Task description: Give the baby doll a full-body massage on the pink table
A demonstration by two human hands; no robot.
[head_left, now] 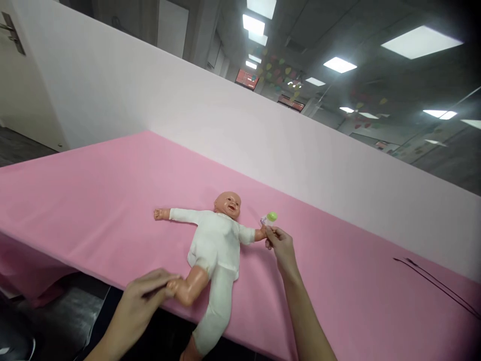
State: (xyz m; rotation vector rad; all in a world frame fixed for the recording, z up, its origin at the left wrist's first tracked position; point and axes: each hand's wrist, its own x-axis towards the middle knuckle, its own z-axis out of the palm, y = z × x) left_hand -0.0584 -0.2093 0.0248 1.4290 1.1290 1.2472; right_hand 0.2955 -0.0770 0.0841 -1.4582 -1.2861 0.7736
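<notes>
A baby doll (216,238) in a white top and trousers lies on its back on a pink cloth (108,200), with its head toward the wall. My left hand (141,298) grips the foot of its bent leg, which is bare from the thigh down. The other leg, covered in white, hangs over the table's near edge. My right hand (280,245) pinches the doll's hand on the right side. Its other arm stretches out to the left. Just behind my right fingers lies a small baby bottle (269,218) with a light green cap, partly hidden.
Behind the table runs a low white partition wall (240,130). A thin black cable (436,283) lies on the cloth at the far right. At the left is a door with a metal handle (13,34). The table's front edge is close to me.
</notes>
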